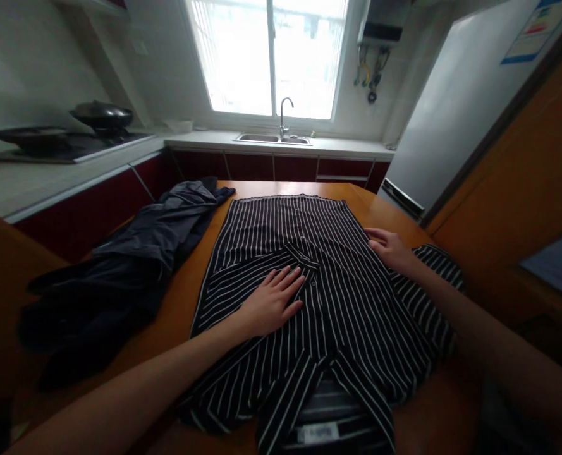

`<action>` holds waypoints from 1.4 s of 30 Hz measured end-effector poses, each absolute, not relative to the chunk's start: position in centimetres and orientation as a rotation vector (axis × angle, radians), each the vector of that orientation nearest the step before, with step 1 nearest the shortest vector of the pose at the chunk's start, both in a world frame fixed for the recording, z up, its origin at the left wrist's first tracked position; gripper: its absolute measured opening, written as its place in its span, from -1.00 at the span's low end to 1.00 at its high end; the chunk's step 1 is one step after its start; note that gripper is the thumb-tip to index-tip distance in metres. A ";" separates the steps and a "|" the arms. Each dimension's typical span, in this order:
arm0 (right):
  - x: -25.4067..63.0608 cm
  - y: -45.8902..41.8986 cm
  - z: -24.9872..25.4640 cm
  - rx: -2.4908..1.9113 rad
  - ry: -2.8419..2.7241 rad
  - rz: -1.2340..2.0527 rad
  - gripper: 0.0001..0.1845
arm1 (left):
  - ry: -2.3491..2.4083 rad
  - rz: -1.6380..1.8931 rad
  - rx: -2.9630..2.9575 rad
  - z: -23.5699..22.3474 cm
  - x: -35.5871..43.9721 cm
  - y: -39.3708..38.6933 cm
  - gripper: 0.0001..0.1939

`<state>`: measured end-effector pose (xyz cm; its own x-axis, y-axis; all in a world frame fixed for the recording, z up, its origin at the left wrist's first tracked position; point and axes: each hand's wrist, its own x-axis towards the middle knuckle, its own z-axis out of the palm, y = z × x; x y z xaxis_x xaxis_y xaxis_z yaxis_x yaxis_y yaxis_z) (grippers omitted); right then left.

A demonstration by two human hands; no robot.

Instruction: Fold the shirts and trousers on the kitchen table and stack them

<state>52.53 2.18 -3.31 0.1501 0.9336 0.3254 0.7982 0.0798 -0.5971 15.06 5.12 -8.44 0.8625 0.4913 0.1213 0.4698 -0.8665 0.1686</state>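
A black shirt with white stripes [342, 272] lies front up on the table, its collar [290, 404] toward me and its hem at the far side. The left sleeve [233, 284] is folded across the front, with its cuff [304, 259] near the button line. My left hand [271, 302] rests flat on that sleeve, fingers spread. At the shirt's right edge, my right hand [392, 251] touches the fabric with fingers stretched out and apart. The other sleeve [437, 272] sticks out to the right, partly hidden under my right forearm.
Dark clothes [143, 246] lie heaped along the left of the wooden table [186, 278]. Beyond it run a counter with a sink [262, 138] and a stove [57, 148] with pans. A fridge [456, 107] stands at the right.
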 end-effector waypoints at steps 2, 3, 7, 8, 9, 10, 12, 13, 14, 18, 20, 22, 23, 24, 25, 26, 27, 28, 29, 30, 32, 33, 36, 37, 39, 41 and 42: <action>56.7 -0.2 -3.4 -2.034 -1.452 0.104 -0.52 | 0.751 0.257 2.897 -8.6 15.1 5.2 -0.34; 58.6 -1.6 -3.6 -2.127 -1.371 0.063 -0.52 | 0.753 0.264 2.896 -8.7 15.1 5.2 -0.34; 64.8 -8.5 -5.9 -2.477 -1.070 -0.064 -0.78 | 0.761 0.268 2.890 -8.8 15.2 5.3 -0.34; 65.9 -10.2 -6.7 -2.570 -1.041 -0.088 -0.77 | 0.760 0.266 2.888 -8.8 15.2 5.3 -0.34; 66.9 -11.7 -7.7 -2.639 -1.004 -0.121 -0.70 | 0.758 0.266 2.886 -8.8 15.2 5.3 -0.34; 67.7 -12.9 -8.6 -2.677 -0.971 -0.164 -0.65 | 0.755 0.271 2.884 -8.8 15.2 5.3 -0.34; 68.7 -14.4 -10.3 -2.693 -0.936 -0.178 -0.58 | 0.752 0.285 2.883 -8.8 15.3 5.3 -0.35; 68.9 -14.7 -10.9 -2.682 -0.940 -0.164 -0.57 | 0.753 0.289 2.884 -8.8 15.3 5.3 -0.35; 69.0 -14.8 -11.4 -2.667 -0.949 -0.144 -0.57 | 0.757 0.291 2.884 -8.8 15.3 5.3 -0.36; 68.5 -13.7 -12.1 -2.628 -0.951 -0.130 -0.60 | 0.769 0.277 2.884 -8.8 15.4 5.3 -0.36; 68.2 -13.2 -12.0 -2.613 -0.921 -0.172 -0.60 | 0.768 0.271 2.891 -8.8 15.4 5.4 -0.36; 68.1 -12.8 -11.9 -2.591 -0.898 -0.222 -0.60 | 0.766 0.277 2.895 -8.9 15.4 5.4 -0.36; 68.1 -12.6 -11.8 -2.576 -0.901 -0.238 -0.61 | 0.766 0.285 2.895 -8.9 15.3 5.4 -0.36; 68.2 -12.5 -11.7 -2.561 -0.905 -0.248 -0.63 | 0.766 0.294 2.895 -9.0 15.3 5.5 -0.36; 68.3 -12.4 -11.7 -2.545 -0.912 -0.255 -0.65 | 0.766 0.302 2.895 -9.1 15.3 5.5 -0.36; 68.3 -12.2 -11.7 -2.530 -0.912 -0.262 -0.67 | 0.764 0.307 2.896 -9.1 15.3 5.5 -0.36; 68.4 -12.1 -11.6 -2.516 -0.908 -0.269 -0.68 | 0.763 0.309 2.898 -9.2 15.3 5.5 -0.36; 68.5 -12.0 -11.6 -2.506 -0.898 -0.273 -0.68 | 0.764 0.310 2.899 -9.2 15.3 5.5 -0.37; 68.6 -11.9 -11.6 -2.504 -0.876 -0.273 -0.68 | 0.765 0.308 2.900 -9.2 15.3 5.5 -0.37; 68.7 -11.8 -11.6 -2.506 -0.852 -0.265 -0.67 | 0.765 0.306 2.899 -9.2 15.3 5.5 -0.36; 68.7 -11.5 -11.4 -2.510 -0.812 -0.234 -0.68 | 0.766 0.301 2.897 -9.1 15.4 5.5 -0.36; 68.7 -11.4 -11.3 -2.509 -0.803 -0.211 -0.71 | 0.767 0.298 2.899 -9.1 15.4 5.5 -0.36; 68.2 -11.1 -10.7 -2.487 -0.779 -0.168 -0.79 | 0.772 0.289 2.907 -8.9 15.4 5.4 -0.36; 67.9 -11.0 -10.4 -2.465 -0.770 -0.175 -0.79 | 0.775 0.285 2.908 -8.9 15.4 5.4 -0.36; 67.0 -10.6 -9.4 -2.383 -0.755 -0.220 -0.76 | 0.781 0.277 2.910 -8.9 15.4 5.4 -0.36; 65.8 -9.9 -8.1 -2.266 -0.767 -0.269 -0.70 | 0.785 0.269 2.912 -8.9 15.4 5.4 -0.36; 65.0 -9.5 -7.3 -2.212 -0.778 -0.291 -0.67 | 0.786 0.267 2.914 -8.9 15.4 5.4 -0.36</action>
